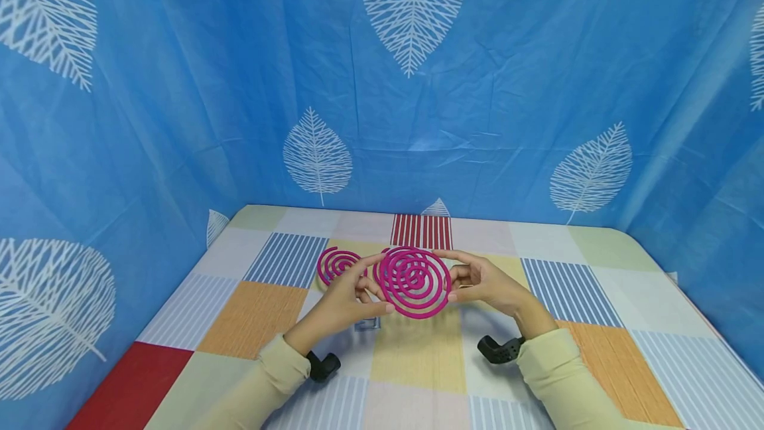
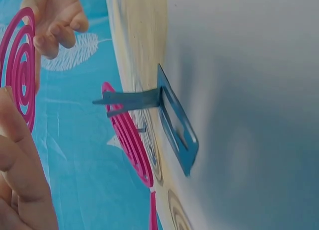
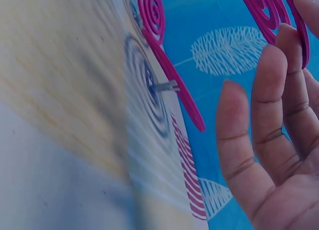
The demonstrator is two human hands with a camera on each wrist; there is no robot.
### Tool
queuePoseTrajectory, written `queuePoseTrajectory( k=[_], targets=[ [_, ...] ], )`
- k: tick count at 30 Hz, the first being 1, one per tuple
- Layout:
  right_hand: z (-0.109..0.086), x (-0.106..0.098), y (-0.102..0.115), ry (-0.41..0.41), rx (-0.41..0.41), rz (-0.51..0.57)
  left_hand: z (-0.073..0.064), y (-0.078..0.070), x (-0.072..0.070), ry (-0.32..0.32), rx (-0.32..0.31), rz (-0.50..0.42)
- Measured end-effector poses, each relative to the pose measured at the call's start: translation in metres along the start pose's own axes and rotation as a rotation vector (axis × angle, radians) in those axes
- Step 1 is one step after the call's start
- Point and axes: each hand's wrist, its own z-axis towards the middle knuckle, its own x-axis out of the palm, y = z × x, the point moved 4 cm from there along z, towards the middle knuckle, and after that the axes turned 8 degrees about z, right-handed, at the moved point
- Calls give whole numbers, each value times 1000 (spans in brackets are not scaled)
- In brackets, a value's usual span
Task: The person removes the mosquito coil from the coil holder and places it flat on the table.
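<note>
Both hands hold a pink mosquito coil (image 1: 418, 279) above the table, its flat face turned to the head camera. My left hand (image 1: 349, 294) grips its left edge, index finger at the top and thumb lower down. At its right edge my right hand (image 1: 489, 285) holds it between index finger and thumb, the other fingers loosely bent. Below and beside the left hand, a small metal stand (image 2: 187, 158) with an upright prong sits on the table. In the head view, the held coil partly covers a second coil behind it.
Farther back, a pink coil (image 2: 127, 135) stands raised on its holder, and another coil (image 1: 320, 271) is at the back left. The patchwork tablecloth (image 1: 418, 357) reaches a blue leaf-print curtain (image 1: 477, 118) around the back and sides.
</note>
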Motion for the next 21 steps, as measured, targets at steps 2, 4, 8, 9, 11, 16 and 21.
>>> queuePoseTrajectory(
  k=[2, 4, 8, 9, 11, 16, 21],
  targets=[
    [-2, -3, 0, 16, -11, -11, 1, -1, 2, 0, -10, -7],
    [-4, -5, 1, 32, -18, -24, 3, -1, 4, 1, -14, -15],
    [-7, -9, 2, 45, -22, -54, 6, -3, 9, -5, -11, -35],
    [-8, -10, 2, 44, -22, -58, 7, -4, 11, -7, -10, -40],
    [-10, -12, 3, 34, -26, -70, 9, -4, 14, -14, -12, -46],
    [-14, -19, 5, 21, -53, -91, 14, -5, 22, -42, -15, -52],
    [-19, -26, 9, 13, -79, -98, 17, -9, 29, -80, -18, -46]
  ],
)
